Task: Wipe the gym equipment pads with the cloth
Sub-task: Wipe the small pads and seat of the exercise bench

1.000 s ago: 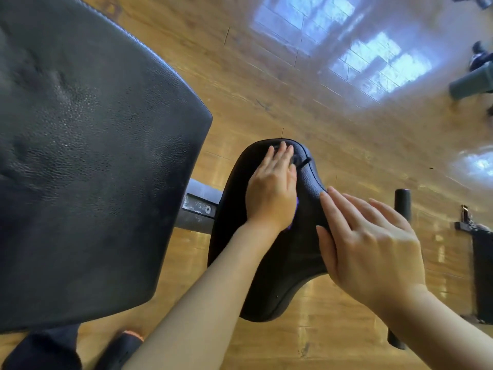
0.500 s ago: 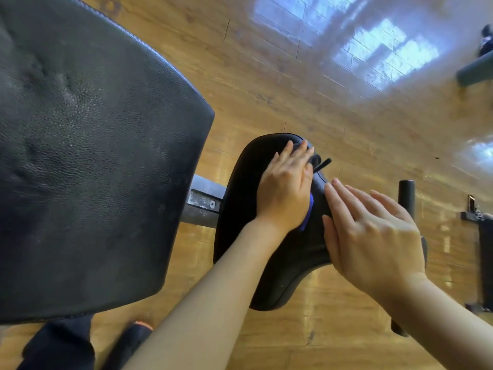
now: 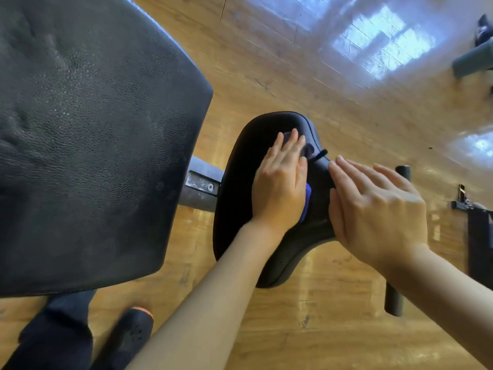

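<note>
Head view is showing the left hand (image 3: 280, 180) lying flat, fingers straight and close together, pressing a blue cloth (image 3: 307, 200) onto the small seat pad (image 3: 240, 209). Only a strip of the cloth is peeking out at the thumb side of the palm, with a darker bit showing past the fingertips; the rest is lying hidden under the hand. The right hand (image 3: 373, 206) is spread open with straight fingers, resting against the right edge of the same pad and appearing to be steadying it, holding nothing.

Just beyond the left fingertips a short black strap or tab (image 3: 320, 154) is sticking up from the pad's seam. The cloth is likely to be catching on it if the wipe runs that way, bunching up or slipping out from under the flat palm, since no finger is curling round it. The pad may also be swivelling on its metal bracket (image 3: 202, 186) should the right hand ease off.

Further out, the large back pad (image 3: 93, 129) is filling the left side, its surface looking mottled and possibly awaiting wiping. A black roller bar (image 3: 394, 297) is standing to the right over the wooden floor (image 3: 266, 62).

No brand, label or writing is showing legibly anywhere.
</note>
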`<state>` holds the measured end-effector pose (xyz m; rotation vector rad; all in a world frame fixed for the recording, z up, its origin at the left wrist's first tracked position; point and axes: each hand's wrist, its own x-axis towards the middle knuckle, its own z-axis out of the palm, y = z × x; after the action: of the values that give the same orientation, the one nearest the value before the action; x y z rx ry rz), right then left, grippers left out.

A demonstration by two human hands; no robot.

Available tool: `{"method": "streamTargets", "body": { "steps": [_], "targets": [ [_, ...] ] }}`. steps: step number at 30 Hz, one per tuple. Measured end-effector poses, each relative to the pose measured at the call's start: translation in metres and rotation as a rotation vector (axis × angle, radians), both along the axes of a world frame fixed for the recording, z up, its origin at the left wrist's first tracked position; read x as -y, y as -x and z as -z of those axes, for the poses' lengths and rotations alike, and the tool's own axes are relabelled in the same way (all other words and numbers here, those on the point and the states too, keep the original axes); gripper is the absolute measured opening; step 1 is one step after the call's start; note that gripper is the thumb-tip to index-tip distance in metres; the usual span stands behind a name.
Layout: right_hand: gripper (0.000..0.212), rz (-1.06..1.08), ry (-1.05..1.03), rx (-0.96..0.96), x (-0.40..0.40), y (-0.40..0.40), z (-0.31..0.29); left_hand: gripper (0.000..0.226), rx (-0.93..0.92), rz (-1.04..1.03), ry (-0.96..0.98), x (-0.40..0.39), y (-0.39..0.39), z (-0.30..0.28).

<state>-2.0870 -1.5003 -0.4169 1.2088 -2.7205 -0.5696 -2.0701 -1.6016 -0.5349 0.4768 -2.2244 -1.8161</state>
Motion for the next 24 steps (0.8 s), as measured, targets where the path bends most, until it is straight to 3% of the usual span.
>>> {"method": "streamTargets", "body": {
  "steps": [5, 12, 18, 24],
  "targets": [
    [0.042, -0.007, 0.024, -0.016, -0.003, -0.007, 0.002, 0.046, -0.085, 0.016, 0.101, -0.023, -0.085, 0.012],
    [0.042, -0.006, 0.008, -0.018, -0.002, -0.002, 0.002, 0.052, 0.115, 0.028, 0.025, 0.021, 0.03, 0.022],
    [0.042, -0.002, 0.018, -0.024, -0.003, -0.004, 0.003, 0.046, -0.009, 0.021, 0.119, -0.009, -0.093, 0.034],
    [0.042, -0.016, 0.014, -0.032, -0.002, -0.003, 0.002, 0.045, 0.291, -0.079, 0.008, 0.021, 0.013, 0.035]
  ]
}}
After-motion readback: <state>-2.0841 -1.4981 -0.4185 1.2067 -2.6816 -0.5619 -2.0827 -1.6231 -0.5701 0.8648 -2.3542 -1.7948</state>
